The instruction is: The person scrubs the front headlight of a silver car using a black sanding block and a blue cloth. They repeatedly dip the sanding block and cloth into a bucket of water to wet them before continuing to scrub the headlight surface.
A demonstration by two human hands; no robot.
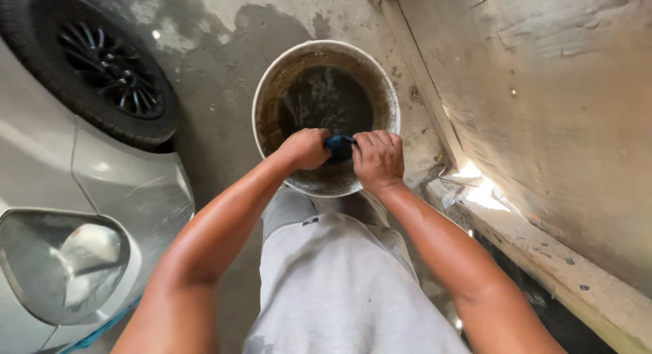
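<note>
Nearest the camera, the person's grey shorts (339,286) are filling the lower middle of the view, and both bare forearms are reaching forward from either side of them. The left hand (305,149) and the right hand (378,160) are each closing tightly as fists around the two ends of a small dark blue cloth (339,147), which is showing only as a short bunched strip between them, directly above the near rim of a round white bucket (272,82). Judging from the opposed grips, the cloth is being wrung out over the bucket; the next move would seem to call for a firm counter-twist of the wrists while keeping the cloth over the opening, so that the run-off is falling inside. The bucket is standing on the wet, stained concrete floor (217,68); its inner wall is carrying a brown film, and dark murky water is lying in its bottom, at a depth that cannot be told. To the left, a silver car (102,184) is standing close by, with its black tyre (88,62) farther off; to the right, a rough concrete wall (543,109) is rising above a ledge
</note>
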